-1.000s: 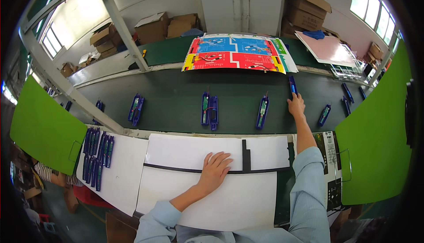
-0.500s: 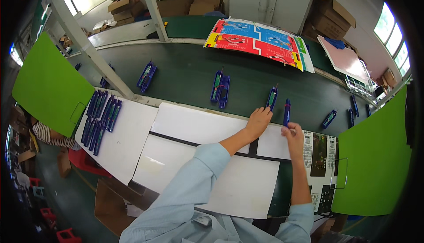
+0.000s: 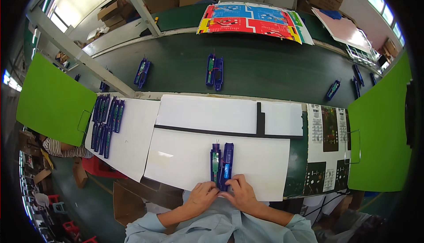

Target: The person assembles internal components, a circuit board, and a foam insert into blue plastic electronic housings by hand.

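Two long, narrow dark blue plastic casing halves lie side by side on the white work sheet (image 3: 176, 163), close to its near edge. The left casing half (image 3: 215, 165) contains a green circuit board, and thin wires stick up at its far end. A lighter blue part shows inside the right casing half (image 3: 226, 163). My left hand (image 3: 203, 197) pinches the near end of the left half. At the near end of the right half, my right hand (image 3: 242, 194) has its fingers closed around the edge. Both fingertips partly hide the near ends.
Several similar blue casings (image 3: 106, 115) lie in rows on the left white board. More casings (image 3: 214, 71) are spread along the dark green belt (image 3: 176, 62) beyond a black-strip divider (image 3: 260, 119). Green panels (image 3: 380, 137) stand at both sides; printed colourful sheets (image 3: 251, 20) lie at the back.
Both hands have come back from the belt's edge to the near white sheet, bringing the two blue casing halves, which now lie side by side. The view has shifted too.
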Tool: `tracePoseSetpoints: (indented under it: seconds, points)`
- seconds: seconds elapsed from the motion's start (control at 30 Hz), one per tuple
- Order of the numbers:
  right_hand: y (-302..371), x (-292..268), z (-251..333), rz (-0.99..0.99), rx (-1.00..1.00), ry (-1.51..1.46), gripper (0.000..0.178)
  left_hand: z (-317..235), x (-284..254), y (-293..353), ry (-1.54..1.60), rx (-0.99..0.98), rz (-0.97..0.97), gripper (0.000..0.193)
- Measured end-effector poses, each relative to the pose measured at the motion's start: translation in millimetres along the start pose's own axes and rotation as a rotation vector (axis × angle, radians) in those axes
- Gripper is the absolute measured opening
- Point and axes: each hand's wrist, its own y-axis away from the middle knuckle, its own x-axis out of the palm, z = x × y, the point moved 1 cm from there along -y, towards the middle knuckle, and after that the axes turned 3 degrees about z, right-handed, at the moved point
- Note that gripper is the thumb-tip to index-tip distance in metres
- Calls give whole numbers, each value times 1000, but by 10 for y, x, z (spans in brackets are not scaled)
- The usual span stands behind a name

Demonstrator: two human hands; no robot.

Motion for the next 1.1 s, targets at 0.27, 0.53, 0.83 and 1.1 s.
tracePoseSetpoints:
  seconds: [0.27, 0.53, 0.83, 1.1]
  points:
    - [-1053, -900, -725, -267, 65, -24, 30, 206, -415, -1090, -41, 167, -164, 18]
    - [-1494, -1174, -1476, -212, 96, 327, 46, 315, 352, -2357, -44, 228, 12, 41]
    - [-1500, -1033, -1398, -273, 133, 150, 45, 349, 448, -2320, -24, 232, -133, 42]
    - [-1299, -985, -1094, -504, 98, 69, 31, 463, 357, -2202, 82, 186, -15, 40]
